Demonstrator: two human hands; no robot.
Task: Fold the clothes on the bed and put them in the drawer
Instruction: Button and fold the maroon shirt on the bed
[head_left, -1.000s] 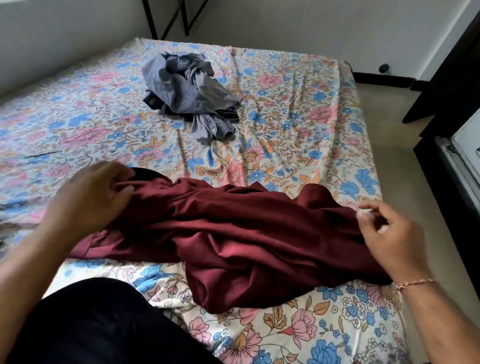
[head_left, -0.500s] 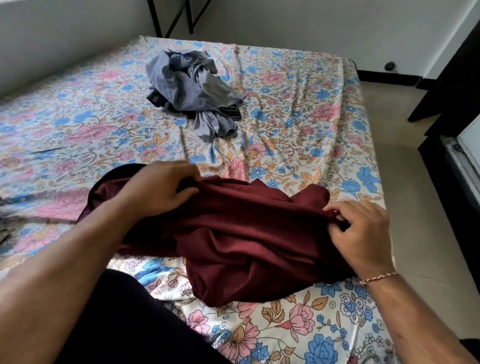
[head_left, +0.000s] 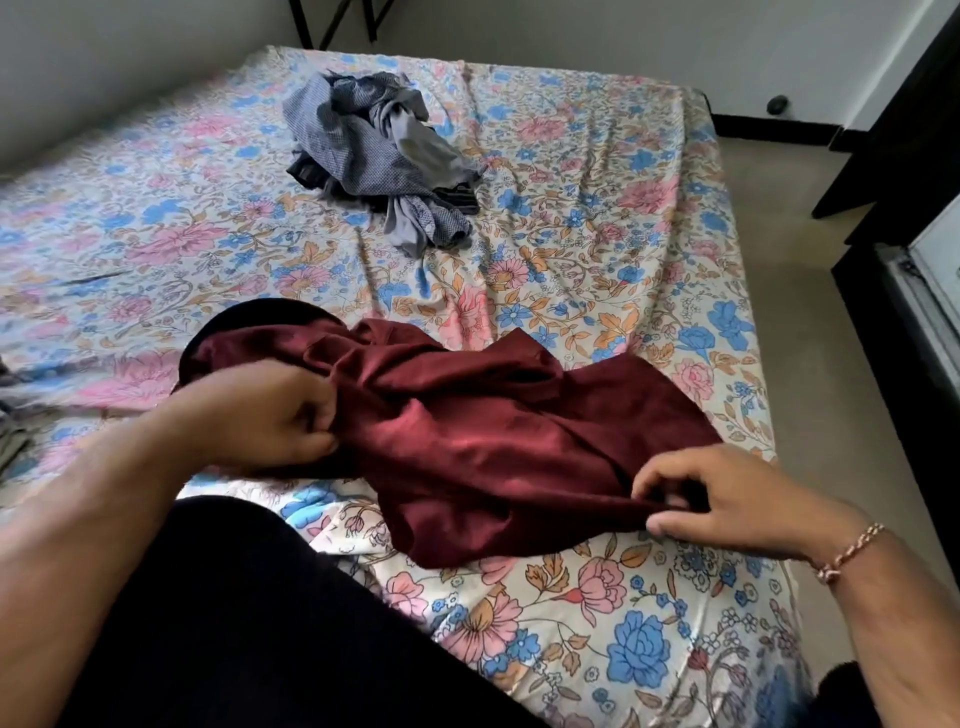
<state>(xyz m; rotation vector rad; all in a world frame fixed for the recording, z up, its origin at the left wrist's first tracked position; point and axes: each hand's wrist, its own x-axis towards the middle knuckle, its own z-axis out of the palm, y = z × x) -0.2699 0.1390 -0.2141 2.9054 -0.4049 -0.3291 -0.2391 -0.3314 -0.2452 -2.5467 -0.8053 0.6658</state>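
A maroon garment (head_left: 467, 431) lies crumpled on the near part of the floral bed (head_left: 597, 249). My left hand (head_left: 265, 415) grips a bunch of its fabric at the left side. My right hand (head_left: 727, 499) pinches its lower right edge between thumb and fingers. A heap of grey and blue checked clothes (head_left: 379, 150) sits further back near the middle of the bed, apart from both hands.
My knee in black fabric (head_left: 234, 613) rests on the bed's near edge. The bed's right edge (head_left: 748, 312) borders a beige floor. Dark furniture with a light open panel (head_left: 930, 291) stands at the right. Walls close off the far side.
My left hand has slid right and down along the maroon garment and bunched it. My right hand has dropped lower onto the garment's bottom right edge.
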